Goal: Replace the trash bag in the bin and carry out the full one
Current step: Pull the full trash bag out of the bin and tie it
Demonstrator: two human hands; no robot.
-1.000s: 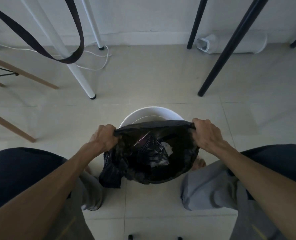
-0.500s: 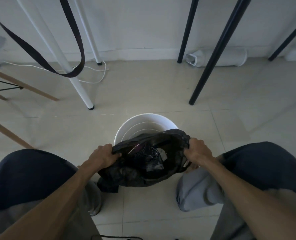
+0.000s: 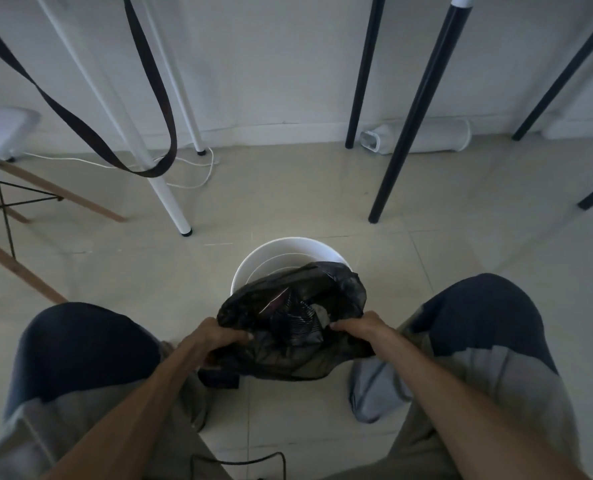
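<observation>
- two hands, left hand (image 3: 218, 336) and right hand (image 3: 359, 327), are gripping the full trash bag (image 3: 295, 327) mouth, hanging just in front of the white bin (image 3: 250, 271)
- bin is sitting unlined, so fresh liner and carry-out are remaining

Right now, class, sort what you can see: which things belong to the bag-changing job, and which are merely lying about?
Belonging to the job:
black trash bag
white bin
left hand, gripping the bag
right hand, gripping the bag

Lying about:
white cable
dark strap
chair
white cylinder by the wall

Home room: tiled floor (image 3: 288, 202), table legs (image 3: 409, 109), chair (image 3: 0, 136), wall cable (image 3: 198, 181).
</observation>
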